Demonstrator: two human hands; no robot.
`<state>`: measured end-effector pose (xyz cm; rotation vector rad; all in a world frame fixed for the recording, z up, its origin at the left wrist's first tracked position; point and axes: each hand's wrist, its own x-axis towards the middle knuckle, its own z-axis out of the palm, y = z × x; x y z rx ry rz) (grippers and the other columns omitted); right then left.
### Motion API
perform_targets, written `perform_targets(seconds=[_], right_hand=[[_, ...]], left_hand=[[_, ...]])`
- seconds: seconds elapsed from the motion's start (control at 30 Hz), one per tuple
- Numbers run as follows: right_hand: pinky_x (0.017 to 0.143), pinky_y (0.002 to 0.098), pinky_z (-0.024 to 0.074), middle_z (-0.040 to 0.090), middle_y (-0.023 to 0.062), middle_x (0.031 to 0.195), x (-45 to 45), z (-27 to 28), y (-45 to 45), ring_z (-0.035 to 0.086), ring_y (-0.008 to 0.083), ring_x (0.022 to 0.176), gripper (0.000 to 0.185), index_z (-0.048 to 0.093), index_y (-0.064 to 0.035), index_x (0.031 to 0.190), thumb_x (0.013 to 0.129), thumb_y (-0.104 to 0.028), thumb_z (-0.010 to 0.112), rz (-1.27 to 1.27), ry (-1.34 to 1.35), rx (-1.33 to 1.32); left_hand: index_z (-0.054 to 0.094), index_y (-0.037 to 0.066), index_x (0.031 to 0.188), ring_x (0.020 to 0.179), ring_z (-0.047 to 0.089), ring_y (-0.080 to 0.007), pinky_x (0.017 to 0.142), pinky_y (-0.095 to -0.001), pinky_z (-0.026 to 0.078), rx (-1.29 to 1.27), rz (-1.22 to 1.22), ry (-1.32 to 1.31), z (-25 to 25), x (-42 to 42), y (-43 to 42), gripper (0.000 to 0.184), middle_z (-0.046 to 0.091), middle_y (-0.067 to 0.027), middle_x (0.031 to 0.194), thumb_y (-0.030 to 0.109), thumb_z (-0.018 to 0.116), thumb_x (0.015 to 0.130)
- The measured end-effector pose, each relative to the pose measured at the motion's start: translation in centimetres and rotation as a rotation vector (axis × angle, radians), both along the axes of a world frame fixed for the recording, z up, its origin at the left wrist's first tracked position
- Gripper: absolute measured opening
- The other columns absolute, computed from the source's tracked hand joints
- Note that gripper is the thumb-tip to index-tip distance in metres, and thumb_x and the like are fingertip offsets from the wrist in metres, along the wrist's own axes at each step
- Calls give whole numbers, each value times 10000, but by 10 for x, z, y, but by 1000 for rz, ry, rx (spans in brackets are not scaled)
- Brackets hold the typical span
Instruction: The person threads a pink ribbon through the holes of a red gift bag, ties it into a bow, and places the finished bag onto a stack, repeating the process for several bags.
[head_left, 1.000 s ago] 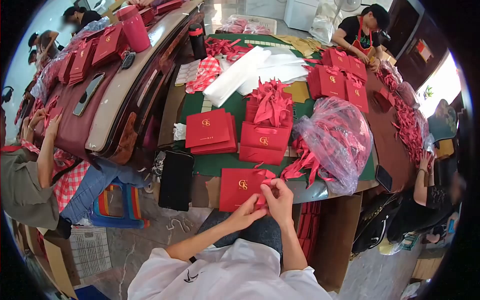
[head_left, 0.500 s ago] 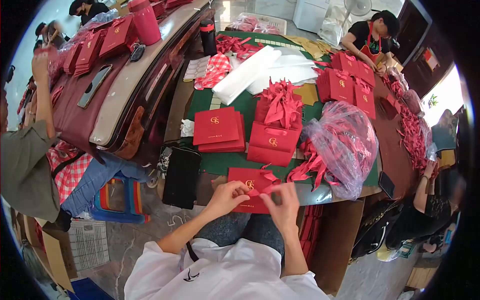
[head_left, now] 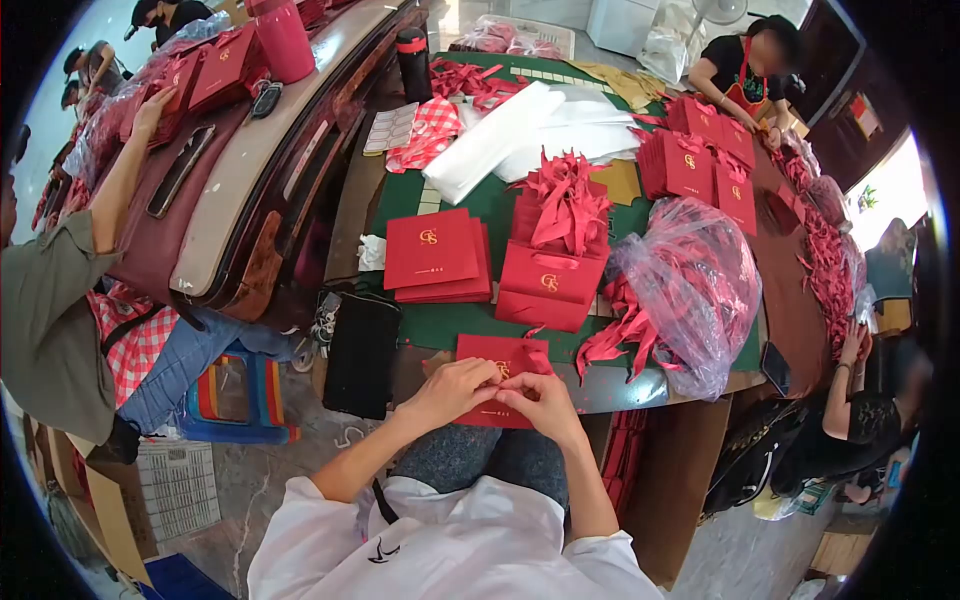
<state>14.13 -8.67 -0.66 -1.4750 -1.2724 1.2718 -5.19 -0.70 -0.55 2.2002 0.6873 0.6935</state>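
A red bag with gold letters (head_left: 480, 350) lies flat at the table's near edge, partly covered by my hands. My left hand (head_left: 462, 385) and my right hand (head_left: 542, 402) meet over it, fingertips pinched close together. A red ribbon runs at the bag's upper right; what sits between the fingertips is too small to make out. Just beyond are a stack of flat red bags (head_left: 430, 252) and an upright group of red bags (head_left: 550, 290) topped with ribbons. Right of these, a clear plastic bag (head_left: 700, 290) holds red ribbons.
A black pouch (head_left: 360, 355) lies left of my hands. White sheets (head_left: 490, 140), a black bottle (head_left: 412, 65) and more red bags (head_left: 688, 170) stand farther back. One person reaches over the left table; others work at the right side and far right corner.
My hands have come together over the bag, where the right one was pulling ribbon apart from the left. The person at left has reached forward to the stacked red bags.
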Motion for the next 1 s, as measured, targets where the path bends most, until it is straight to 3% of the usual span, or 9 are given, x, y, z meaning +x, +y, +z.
perform_targets(seconds=[0.1,0.2,0.33,0.43,0.5,0.63,0.83,1.0], right_hand=[[589,217,431,657,-25,744,1,-1,2,538,25,671,143,721,13,943,891,-120,729,-79,-72,23],[568,222,405,641,-24,732,-4,2,5,508,27,649,136,725,-2,940,889,-128,725,-173,-156,67],[582,245,436,651,10,714,-16,-2,13,547,59,641,122,727,-16,924,879,-129,724,-256,-254,185],[597,278,468,662,54,704,-21,-14,16,592,114,630,116,722,-23,901,861,-131,727,-316,-366,277],[639,379,507,662,112,742,-23,-15,18,644,272,680,142,703,-48,889,848,-183,724,-325,-410,220],[634,379,505,650,109,721,-26,-19,16,639,269,673,140,693,-56,874,848,-190,725,-329,-457,222],[611,384,499,650,103,699,-26,-12,10,642,261,655,131,685,-69,845,841,-192,732,-312,-480,239],[588,369,496,647,90,672,-29,-6,9,633,247,611,140,682,-64,821,812,-184,753,-338,-474,256]], left_hand=[[621,35,1010,902,649,-314,807,-395,522,49,-47,31,5,-5,11,278,649,-106,934,135,768,797],[643,42,1114,1004,598,-330,837,-396,497,156,221,100,1,-8,26,338,624,-139,1067,139,750,808],[656,44,1130,988,558,-321,864,-423,461,186,194,217,-11,-4,32,346,620,-117,1048,113,733,799],[661,45,1076,976,558,-318,850,-425,462,182,150,216,-17,-1,27,303,611,-108,1018,105,736,788],[657,47,1035,969,557,-315,847,-421,463,180,169,202,-18,3,23,268,607,-104,1001,99,736,785],[629,53,929,937,557,-313,830,-414,464,137,188,162,-10,6,20,189,602,-102,932,77,735,774],[610,59,911,876,550,-316,791,-422,448,-48,162,173,8,8,22,115,629,-101,852,44,668,813],[614,73,907,838,543,-294,779,-415,409,42,160,133,4,9,22,80,633,-79,818,61,638,832]])
